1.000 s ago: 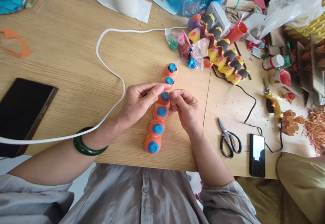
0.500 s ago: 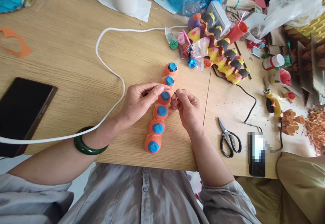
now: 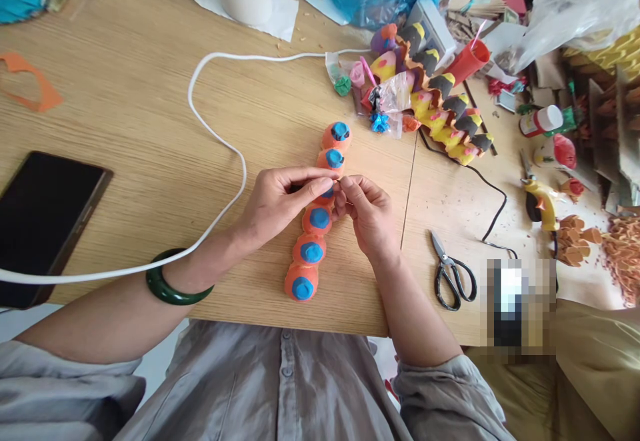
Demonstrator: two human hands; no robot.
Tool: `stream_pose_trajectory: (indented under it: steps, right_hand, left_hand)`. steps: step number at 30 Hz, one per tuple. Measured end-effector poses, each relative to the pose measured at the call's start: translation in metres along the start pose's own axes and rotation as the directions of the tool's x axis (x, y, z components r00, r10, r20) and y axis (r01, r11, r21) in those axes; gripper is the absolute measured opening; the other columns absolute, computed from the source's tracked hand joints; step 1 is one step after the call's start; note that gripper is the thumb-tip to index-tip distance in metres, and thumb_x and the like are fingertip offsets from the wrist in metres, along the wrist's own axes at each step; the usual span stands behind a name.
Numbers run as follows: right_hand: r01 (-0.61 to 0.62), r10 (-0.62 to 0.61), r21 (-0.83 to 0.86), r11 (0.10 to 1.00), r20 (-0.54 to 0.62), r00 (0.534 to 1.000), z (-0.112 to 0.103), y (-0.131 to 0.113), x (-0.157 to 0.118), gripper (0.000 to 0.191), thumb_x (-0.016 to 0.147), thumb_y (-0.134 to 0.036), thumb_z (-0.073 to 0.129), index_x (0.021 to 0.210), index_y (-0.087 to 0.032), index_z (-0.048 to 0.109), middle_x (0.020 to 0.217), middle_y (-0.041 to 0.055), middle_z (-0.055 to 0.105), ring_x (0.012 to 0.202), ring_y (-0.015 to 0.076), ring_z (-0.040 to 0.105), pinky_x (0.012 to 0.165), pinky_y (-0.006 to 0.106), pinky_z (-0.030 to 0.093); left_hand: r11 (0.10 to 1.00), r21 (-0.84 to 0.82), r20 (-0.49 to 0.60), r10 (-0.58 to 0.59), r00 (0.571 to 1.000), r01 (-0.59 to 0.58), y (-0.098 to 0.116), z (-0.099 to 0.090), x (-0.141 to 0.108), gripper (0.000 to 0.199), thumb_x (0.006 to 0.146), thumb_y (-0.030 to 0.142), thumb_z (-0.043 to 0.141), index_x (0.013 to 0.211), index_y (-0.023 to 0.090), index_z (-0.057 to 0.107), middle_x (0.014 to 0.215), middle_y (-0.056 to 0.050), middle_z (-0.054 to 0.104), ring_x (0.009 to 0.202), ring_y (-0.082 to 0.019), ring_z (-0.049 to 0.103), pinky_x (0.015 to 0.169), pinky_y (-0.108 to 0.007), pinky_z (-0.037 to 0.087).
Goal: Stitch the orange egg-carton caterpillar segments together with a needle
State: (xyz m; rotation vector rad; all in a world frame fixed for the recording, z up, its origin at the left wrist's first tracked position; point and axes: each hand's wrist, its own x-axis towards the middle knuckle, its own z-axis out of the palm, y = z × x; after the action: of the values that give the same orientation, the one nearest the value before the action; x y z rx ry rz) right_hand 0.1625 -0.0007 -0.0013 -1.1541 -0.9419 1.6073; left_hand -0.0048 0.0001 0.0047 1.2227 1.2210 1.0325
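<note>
An orange strip of egg-carton bumps (image 3: 293,274) lies lengthwise in front of me, each bump topped with a blue patch. Small black pieces sit on the blue of the two farthest bumps. Over the third bump from the far end, my left hand (image 3: 287,198) has its thumb and forefinger drawn together, their tips meeting my right hand. My right hand (image 3: 367,211) is closed in a pinch beside the strip, with a tiny dark bit at its fingertips. What that bit is cannot be made out. The left fingers partly cover the third bump's blue patch.
Black-handled scissors (image 3: 453,274) lie to the right. A white cable (image 3: 220,138) loops across the table and over my left forearm. A dark phone (image 3: 47,214) lies at left. Painted egg-carton strips (image 3: 445,111), a yellow glue gun (image 3: 543,204) and a red cup (image 3: 467,61) stand beyond.
My left hand has shifted slightly right, so its fingertips now meet those of my right hand and cover more of the third blue patch. The strip stays put.
</note>
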Motion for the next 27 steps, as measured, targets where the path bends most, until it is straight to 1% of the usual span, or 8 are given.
stream_pose_trajectory:
  steps: [4, 7, 10, 14, 18, 22, 25, 27]
  right_hand:
    - [0.006, -0.005, -0.028, 1.0, 0.021, 1.0, 0.0006, 0.0013, -0.0009, 0.034, 0.083, -0.057, 0.082, 0.072, -0.027, 0.07, 0.065, -0.0036, 0.056, 0.057, 0.0127, 0.051, 0.056, 0.029, 0.052]
    - [0.002, -0.001, -0.027, 1.0, 0.041, 0.999, 0.0006, 0.0018, -0.0002, 0.039, 0.085, -0.061, 0.078, 0.071, -0.025, 0.069, 0.066, -0.0033, 0.058, 0.055, 0.0118, 0.051, 0.056, 0.028, 0.053]
    - [-0.014, 0.014, -0.002, 1.0, 0.05, 0.999, -0.0002, 0.0024, 0.0008, 0.047, 0.087, -0.068, 0.071, 0.074, -0.023, 0.071, 0.067, -0.0024, 0.062, 0.054, 0.0112, 0.053, 0.055, 0.028, 0.054]
    - [0.008, -0.01, 0.036, 0.999, 0.04, 0.999, -0.0016, 0.0034, 0.0011, 0.04, 0.09, -0.062, 0.072, 0.084, -0.023, 0.077, 0.067, -0.0026, 0.064, 0.054, 0.01, 0.054, 0.053, 0.025, 0.052]
    - [0.033, -0.034, 0.003, 0.999, 0.033, 0.999, -0.0008, 0.002, 0.0002, 0.033, 0.09, -0.056, 0.075, 0.082, -0.024, 0.074, 0.066, -0.0041, 0.061, 0.054, 0.0087, 0.053, 0.052, 0.024, 0.049]
    - [0.023, -0.022, -0.03, 0.999, 0.023, 0.999, 0.0011, -0.0006, -0.0015, 0.032, 0.088, -0.054, 0.078, 0.081, -0.023, 0.072, 0.067, -0.0044, 0.061, 0.055, 0.0092, 0.054, 0.054, 0.025, 0.05]
    - [0.037, -0.036, -0.057, 0.998, 0.018, 0.999, 0.0019, -0.0009, -0.0024, 0.03, 0.085, -0.05, 0.083, 0.082, -0.023, 0.071, 0.067, -0.005, 0.062, 0.055, 0.0089, 0.054, 0.055, 0.025, 0.05]
    - [0.054, -0.054, -0.059, 0.997, 0.007, 0.999, 0.0019, -0.0001, -0.0025, 0.03, 0.083, -0.049, 0.084, 0.082, -0.022, 0.071, 0.066, -0.0057, 0.061, 0.055, 0.0083, 0.054, 0.055, 0.024, 0.05]
  left_hand:
    - [0.999, 0.003, -0.001, 0.036, 0.999, -0.036, -0.0014, 0.0016, -0.0002, 0.023, 0.089, 0.041, 0.077, 0.101, 0.023, 0.084, 0.093, -0.004, 0.082, 0.083, -0.019, 0.075, 0.077, -0.029, 0.06]
    - [0.997, -0.012, 0.008, 0.071, 0.997, -0.07, -0.0017, 0.0012, 0.0002, 0.021, 0.091, 0.04, 0.076, 0.097, 0.022, 0.083, 0.09, -0.004, 0.082, 0.082, -0.019, 0.075, 0.079, -0.03, 0.061]
    - [0.996, -0.005, -0.017, 0.085, 0.996, -0.085, -0.0003, 0.0005, 0.0001, 0.019, 0.091, 0.039, 0.075, 0.095, 0.021, 0.082, 0.092, -0.004, 0.082, 0.083, -0.019, 0.075, 0.079, -0.03, 0.06]
    - [0.998, 0.029, -0.06, 0.066, 0.996, -0.064, 0.0008, 0.0002, -0.0001, 0.021, 0.09, 0.04, 0.075, 0.095, 0.022, 0.083, 0.087, -0.003, 0.08, 0.08, -0.018, 0.073, 0.074, -0.027, 0.058]
    - [0.997, 0.026, -0.09, 0.072, 0.993, -0.07, -0.0011, 0.0001, 0.0006, 0.021, 0.09, 0.042, 0.076, 0.095, 0.024, 0.084, 0.085, -0.002, 0.079, 0.076, -0.016, 0.07, 0.069, -0.026, 0.056]
    - [0.997, 0.02, -0.107, 0.075, 0.991, -0.073, -0.003, -0.0004, 0.001, 0.021, 0.09, 0.043, 0.077, 0.095, 0.024, 0.085, 0.083, -0.002, 0.078, 0.073, -0.016, 0.068, 0.066, -0.025, 0.054]
    - [0.995, 0.006, -0.104, 0.099, 0.99, -0.099, -0.0045, -0.0008, 0.0011, 0.022, 0.09, 0.043, 0.078, 0.095, 0.023, 0.085, 0.077, -0.001, 0.073, 0.065, -0.012, 0.061, 0.061, -0.023, 0.05]
    - [0.995, -0.016, -0.099, 0.101, 0.99, -0.103, -0.0054, -0.0007, 0.0016, 0.026, 0.09, 0.045, 0.077, 0.102, 0.022, 0.085, 0.069, 0.001, 0.067, 0.058, -0.01, 0.052, 0.055, -0.022, 0.044]
